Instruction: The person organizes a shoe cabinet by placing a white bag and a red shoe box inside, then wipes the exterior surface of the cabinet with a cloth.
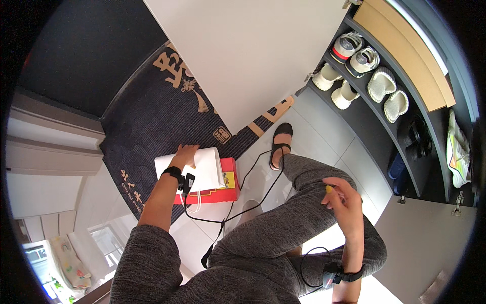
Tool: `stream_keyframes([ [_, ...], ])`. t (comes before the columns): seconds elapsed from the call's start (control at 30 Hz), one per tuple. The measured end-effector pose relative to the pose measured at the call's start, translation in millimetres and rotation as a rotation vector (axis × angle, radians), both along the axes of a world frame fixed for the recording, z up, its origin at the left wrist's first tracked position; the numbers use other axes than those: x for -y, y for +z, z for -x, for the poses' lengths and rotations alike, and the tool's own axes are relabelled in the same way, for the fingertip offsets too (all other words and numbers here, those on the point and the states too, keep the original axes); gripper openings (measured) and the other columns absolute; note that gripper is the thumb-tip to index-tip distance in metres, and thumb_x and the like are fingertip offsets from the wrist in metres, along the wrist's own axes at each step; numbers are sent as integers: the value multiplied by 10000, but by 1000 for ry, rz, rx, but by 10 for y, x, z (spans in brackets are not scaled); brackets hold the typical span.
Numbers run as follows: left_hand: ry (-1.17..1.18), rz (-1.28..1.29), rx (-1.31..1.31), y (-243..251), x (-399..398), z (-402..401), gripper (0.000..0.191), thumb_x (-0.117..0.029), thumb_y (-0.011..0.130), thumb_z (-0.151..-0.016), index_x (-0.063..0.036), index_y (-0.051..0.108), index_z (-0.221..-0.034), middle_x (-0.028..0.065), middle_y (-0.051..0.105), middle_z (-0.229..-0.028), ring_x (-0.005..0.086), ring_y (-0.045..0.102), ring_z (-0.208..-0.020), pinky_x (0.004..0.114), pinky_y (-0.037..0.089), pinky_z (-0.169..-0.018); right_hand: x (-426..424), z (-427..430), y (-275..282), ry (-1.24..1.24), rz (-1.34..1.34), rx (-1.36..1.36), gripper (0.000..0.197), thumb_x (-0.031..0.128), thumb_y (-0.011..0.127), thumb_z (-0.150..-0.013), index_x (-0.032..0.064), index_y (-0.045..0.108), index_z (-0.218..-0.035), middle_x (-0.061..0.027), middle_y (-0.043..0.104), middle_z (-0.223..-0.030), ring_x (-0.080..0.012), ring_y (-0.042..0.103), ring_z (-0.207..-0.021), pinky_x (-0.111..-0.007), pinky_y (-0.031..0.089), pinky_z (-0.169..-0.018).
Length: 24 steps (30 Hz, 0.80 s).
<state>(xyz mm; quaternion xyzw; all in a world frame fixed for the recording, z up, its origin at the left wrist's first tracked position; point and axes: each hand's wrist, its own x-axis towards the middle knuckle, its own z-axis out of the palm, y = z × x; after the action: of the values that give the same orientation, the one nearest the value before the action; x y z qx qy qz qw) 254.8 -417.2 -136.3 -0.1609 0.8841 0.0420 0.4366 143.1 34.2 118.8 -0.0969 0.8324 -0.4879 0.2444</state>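
My left hand [187, 155] rests on the upper part of a white paper bag [205, 171]; whether its fingers grip the bag cannot be told. Under the bag lies a red box [229, 195] with a yellow patch and writing, partly over the dark doormat [152, 121]. White cord handles hang from the bag's lower side. On the other side, my right hand [344, 205] hovers by my bent knee with fingers curled and nothing seen in it. Each wrist wears a black strap with a small device and cable.
A shoe cabinet with curved-looking shelves [383, 146] holds white sneakers [346, 45], white slippers [381, 84] and dark footwear. Its white door [258, 57] stands open over the mat; a lower door [425, 235] is open too. A black cable [262, 197] loops past my shoe [282, 144].
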Motion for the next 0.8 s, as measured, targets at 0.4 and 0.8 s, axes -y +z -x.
stream_keyframes([
  [0.4, -215, -450, -952, 2163, -1445, -53, 194, -11, 603, -676, -85, 566, -851, 49, 616, -889, 273, 591, -893, 393, 470, -744, 250, -160, -201, 236, 102, -12, 207, 21, 517, -873, 16, 599, -1064, -46, 610, -729, -97, 590, -685, -236, 463, -631],
  [0.8, -857, -324, -1876, 2771, -2694, -128, 236, -112, 713, -688, -255, 628, -855, -47, 416, -915, 84, 443, -945, 242, 419, -837, -869, -274, -150, -413, 496, -65, 189, 91, 466, -943, -22, 613, -978, -35, 599, -758, -99, 557, -695, -226, 446, -661],
])
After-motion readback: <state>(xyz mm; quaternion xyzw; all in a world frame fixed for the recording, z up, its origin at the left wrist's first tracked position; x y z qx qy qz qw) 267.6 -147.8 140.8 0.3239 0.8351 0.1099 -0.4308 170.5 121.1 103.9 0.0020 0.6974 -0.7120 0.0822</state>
